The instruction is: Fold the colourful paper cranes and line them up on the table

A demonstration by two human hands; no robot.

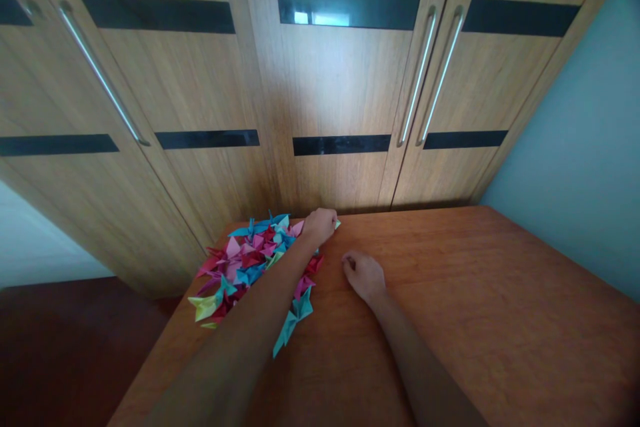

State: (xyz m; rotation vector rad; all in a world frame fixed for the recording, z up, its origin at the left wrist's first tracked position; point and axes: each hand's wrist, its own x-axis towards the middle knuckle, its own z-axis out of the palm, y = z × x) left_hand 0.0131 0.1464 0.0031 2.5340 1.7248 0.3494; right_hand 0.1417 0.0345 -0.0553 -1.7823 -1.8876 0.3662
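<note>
A heap of folded paper cranes (pixel 247 265) in blue, pink, red and light green lies at the far left of a wooden table (pixel 475 293). My left hand (pixel 320 225) reaches across the heap to its far edge, fingers curled closed on a small light-green paper piece (pixel 338 224) that peeks out at the knuckles. My left forearm lies over the cranes. My right hand (pixel 364 275) rests on the table just right of the heap, fingers loosely curled under, with nothing visible in them.
Wooden wardrobe doors (pixel 330 93) with long metal handles (pixel 419 80) and dark glass strips stand right behind the table. A pale wall (pixel 585 167) lies to the right. Dark floor (pixel 65 347) shows at the left, past the table's edge.
</note>
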